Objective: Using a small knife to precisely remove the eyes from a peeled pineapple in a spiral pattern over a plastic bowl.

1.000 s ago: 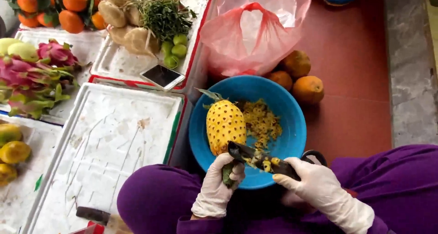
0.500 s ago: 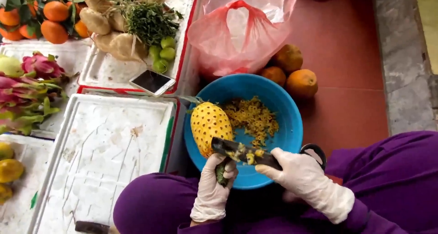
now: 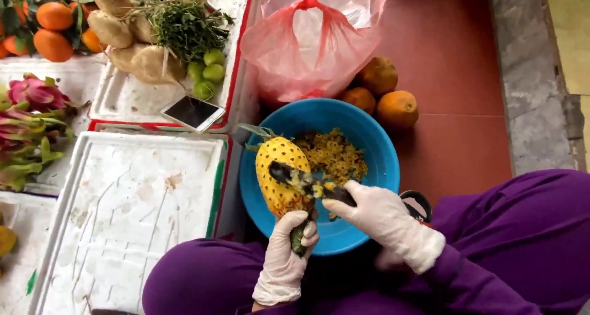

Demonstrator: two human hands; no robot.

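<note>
Gloved left hand (image 3: 289, 253) clenched upright, gloved right hand (image 3: 378, 220) fisted, knuckles up, just beside

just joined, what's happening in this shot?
A person in white gloves is working on a peeled yellow pineapple over a round blue plastic bowl. The left hand grips its stem end from below; the right hand holds a dark knife across the fruit. Yellow pineapple trimmings lie in the bowl. A pink plastic bag sits behind it.
</note>
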